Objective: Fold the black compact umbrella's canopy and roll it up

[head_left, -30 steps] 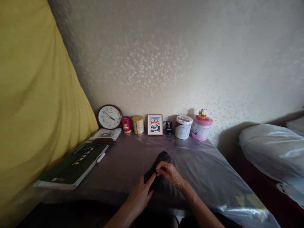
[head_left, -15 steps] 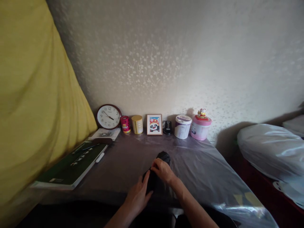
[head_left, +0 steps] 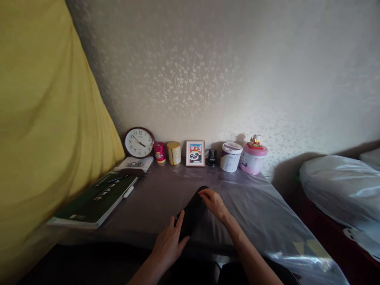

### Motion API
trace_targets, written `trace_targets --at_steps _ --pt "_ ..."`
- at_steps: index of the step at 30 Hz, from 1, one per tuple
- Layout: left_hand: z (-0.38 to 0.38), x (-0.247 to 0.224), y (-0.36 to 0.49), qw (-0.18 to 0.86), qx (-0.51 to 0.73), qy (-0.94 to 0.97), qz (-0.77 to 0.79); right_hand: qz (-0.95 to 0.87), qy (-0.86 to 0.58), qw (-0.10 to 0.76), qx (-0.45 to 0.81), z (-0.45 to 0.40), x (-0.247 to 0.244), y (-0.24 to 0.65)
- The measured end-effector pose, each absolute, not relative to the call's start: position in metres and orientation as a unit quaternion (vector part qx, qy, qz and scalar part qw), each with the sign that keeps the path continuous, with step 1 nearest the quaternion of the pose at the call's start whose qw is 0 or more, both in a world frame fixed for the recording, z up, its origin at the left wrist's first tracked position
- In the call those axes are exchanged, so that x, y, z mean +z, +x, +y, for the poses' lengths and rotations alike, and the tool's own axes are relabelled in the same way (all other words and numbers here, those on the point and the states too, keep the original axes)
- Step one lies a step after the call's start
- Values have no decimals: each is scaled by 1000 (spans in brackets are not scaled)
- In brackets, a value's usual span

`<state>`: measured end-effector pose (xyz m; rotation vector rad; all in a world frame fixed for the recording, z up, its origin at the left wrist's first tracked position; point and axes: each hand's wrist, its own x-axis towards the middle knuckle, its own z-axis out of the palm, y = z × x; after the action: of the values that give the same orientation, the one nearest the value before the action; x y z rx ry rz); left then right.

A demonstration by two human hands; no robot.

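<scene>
Closer to the picture frame (head_left: 195,153) than half a second earlier, the right hand (head_left: 213,202) has been shifted along the black bundle (head_left: 192,217). The bundle is held well in front of the picture frame, its long axis slanted toward the frame's right edge. Its end nearest the frame is pinched by the right fingertips; its opposite end is grasped by the left hand (head_left: 168,240), farther from the frame.

Both bare forearms (head_left: 251,253) are slanting forward; the left hand (head_left: 168,242) is holding its thumb (head_left: 184,241) apart from its fingers (head_left: 179,219), while the right hand (head_left: 214,203), farther ahead, is pinching.
</scene>
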<state>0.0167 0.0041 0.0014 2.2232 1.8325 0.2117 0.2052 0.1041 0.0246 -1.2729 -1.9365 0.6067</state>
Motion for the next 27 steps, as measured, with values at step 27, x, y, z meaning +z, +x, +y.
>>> trace_targets --at_steps 27 --pt "-3 -20 6 134 173 805 551 -822 -474 210 237 90 45 247"
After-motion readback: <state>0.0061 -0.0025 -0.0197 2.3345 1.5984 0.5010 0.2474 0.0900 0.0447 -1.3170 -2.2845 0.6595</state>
